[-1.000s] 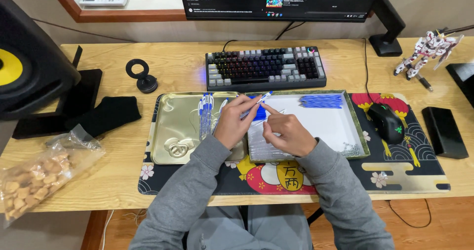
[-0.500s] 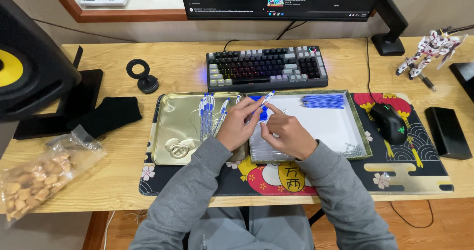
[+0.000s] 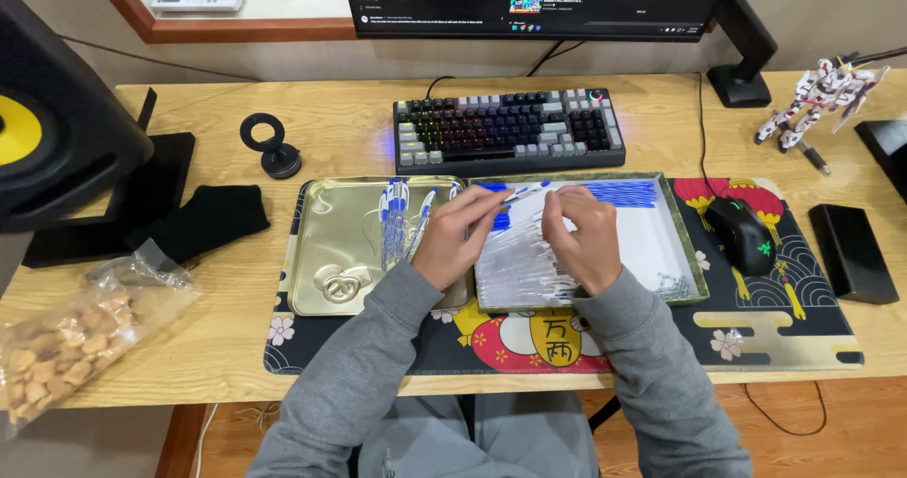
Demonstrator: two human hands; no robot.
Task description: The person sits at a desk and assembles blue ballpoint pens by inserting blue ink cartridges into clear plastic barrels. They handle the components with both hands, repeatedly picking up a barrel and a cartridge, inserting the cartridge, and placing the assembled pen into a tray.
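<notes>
Blue-and-white pen [image 3: 515, 197], pinched by both my hands over the right tray [image 3: 682, 251]: left hand [image 3: 460, 235] grips its middle, right hand [image 3: 584, 235] the end. Clear barrels [image 3: 515, 268] under them blur together. Snack bag [image 3: 71, 332], clear and crinkly, sits half cut off at the surface's left edge.

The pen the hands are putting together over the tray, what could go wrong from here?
1. The left hand and right hand hold the pen above the right tray; a dropped part could vanish among the clear barrels.
2. A sleeve could brush the small metal parts at the tray's corner and scatter them.
</notes>
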